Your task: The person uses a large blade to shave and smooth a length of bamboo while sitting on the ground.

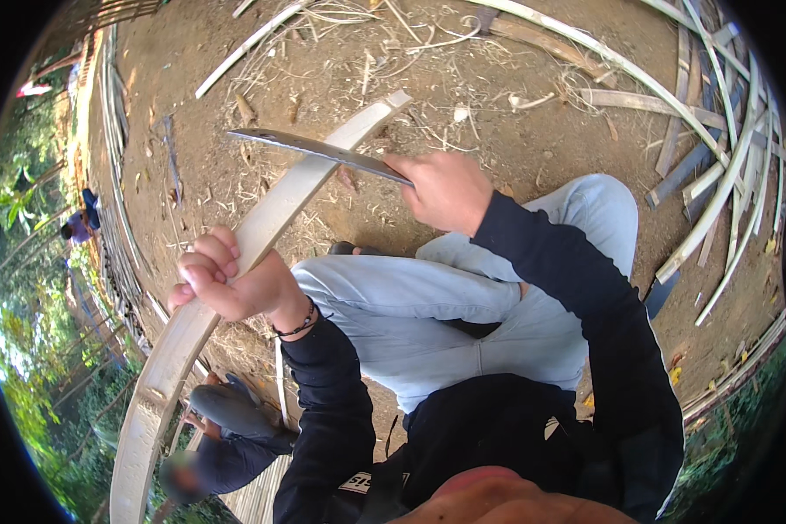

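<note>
My left hand is wrapped round a long pale split-bamboo strip, which slants from the lower left up to the middle of the view. A raised node crosses the strip below that hand. In my right hand is a long-bladed knife, its handle hidden in the closed fingers. The dark blade lies across the upper part of the strip, pointing left, and appears to touch it. The strip's far end reaches past the blade, above the bare ground.
Bamboo strips lie piled at the right, with shavings scattered over the dirt ahead. My crossed legs are under my arms. Another person sits close by at the lower left; a further person is far off left, near trees.
</note>
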Motion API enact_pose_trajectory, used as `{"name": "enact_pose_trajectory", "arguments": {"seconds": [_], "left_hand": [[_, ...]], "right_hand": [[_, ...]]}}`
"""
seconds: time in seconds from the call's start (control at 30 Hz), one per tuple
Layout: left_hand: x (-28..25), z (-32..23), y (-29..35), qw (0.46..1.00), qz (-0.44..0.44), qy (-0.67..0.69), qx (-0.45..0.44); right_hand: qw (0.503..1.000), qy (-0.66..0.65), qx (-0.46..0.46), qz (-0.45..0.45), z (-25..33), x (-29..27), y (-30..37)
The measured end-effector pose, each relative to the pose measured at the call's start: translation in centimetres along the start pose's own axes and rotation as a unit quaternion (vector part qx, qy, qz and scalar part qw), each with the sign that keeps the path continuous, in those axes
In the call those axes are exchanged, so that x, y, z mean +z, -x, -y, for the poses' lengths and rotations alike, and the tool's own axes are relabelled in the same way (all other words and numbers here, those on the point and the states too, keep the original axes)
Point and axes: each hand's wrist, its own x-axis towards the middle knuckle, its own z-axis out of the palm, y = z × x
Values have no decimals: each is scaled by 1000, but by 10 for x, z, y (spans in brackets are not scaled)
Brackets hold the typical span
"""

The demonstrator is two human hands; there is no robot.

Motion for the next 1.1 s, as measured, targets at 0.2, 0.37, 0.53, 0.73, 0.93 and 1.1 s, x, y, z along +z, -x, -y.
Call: {"name": "enact_pose_trajectory", "arguments": {"seconds": [0.2,0.37,0.53,0.73,0.93,1.1], "left_hand": [[18,-6,18,999,16,-36,17],[22,-8,21,998,12,-49,23],[38,-8,26,998,23,-52,28],[49,-7,30,997,65,-20,39],[49,-9,28,996,73,-28,44],[48,-6,24,997,61,-36,26]], "right_hand": [[998,-44,-45,-32,-2,-7,4],[999,-15,-44,-19,16,-13,19],[999,16,8,-39,-12,-14,4],[999,-4,-15,-32,3,-27,24],[1000,10,3,6,-3,-25,17],[997,60,36,-32,-38,-12,-10]]}}
